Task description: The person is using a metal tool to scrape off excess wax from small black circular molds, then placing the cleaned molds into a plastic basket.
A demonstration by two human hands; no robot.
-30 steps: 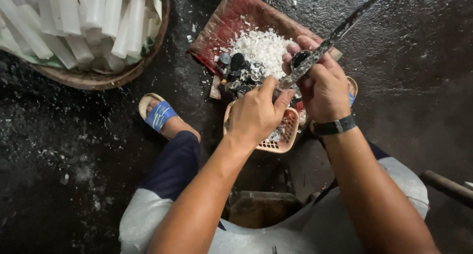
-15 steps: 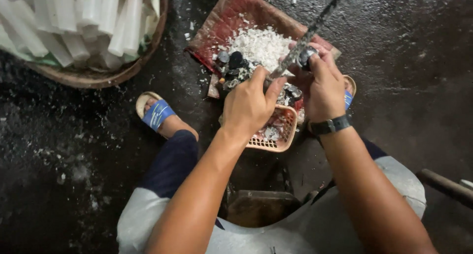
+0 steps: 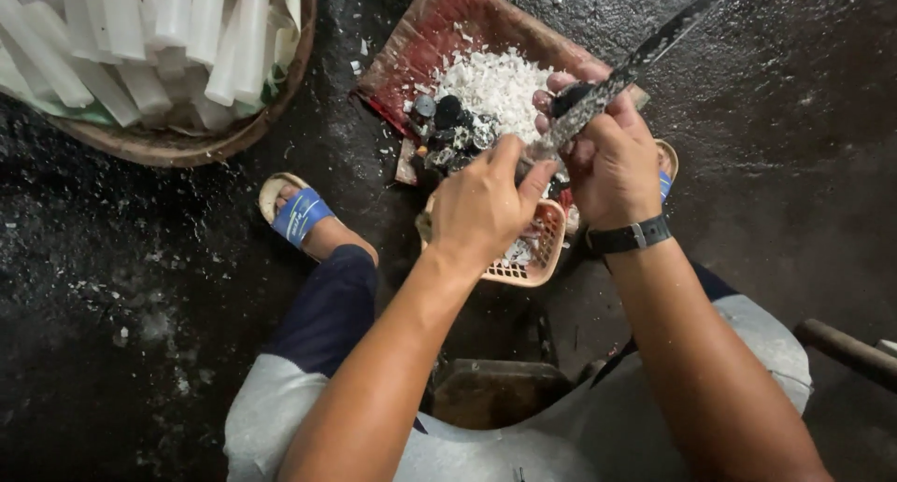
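Observation:
My right hand (image 3: pixel 612 160) grips a long dark knife (image 3: pixel 654 48) whose blade points up and to the right. My left hand (image 3: pixel 481 206) is closed around a small pale piece held against the blade near its base; my fingers hide most of the piece. Both hands hover over a small orange plastic basket (image 3: pixel 533 258). Just beyond them lies a red board (image 3: pixel 439 24) bearing a heap of white shavings (image 3: pixel 495 85) and several small dark pieces (image 3: pixel 448 118).
A round woven tray (image 3: pixel 187 146) at the top left holds several long white sticks (image 3: pixel 140 34). My foot in a blue-strapped sandal (image 3: pixel 299 211) rests on the wet dark floor. A low stool (image 3: pixel 486 393) shows between my knees, and a wooden handle (image 3: pixel 846 347) lies at the right edge.
The knife and my right hand have shifted a little to the right and down from half a second ago. My left hand stays closed on the piece over the basket.

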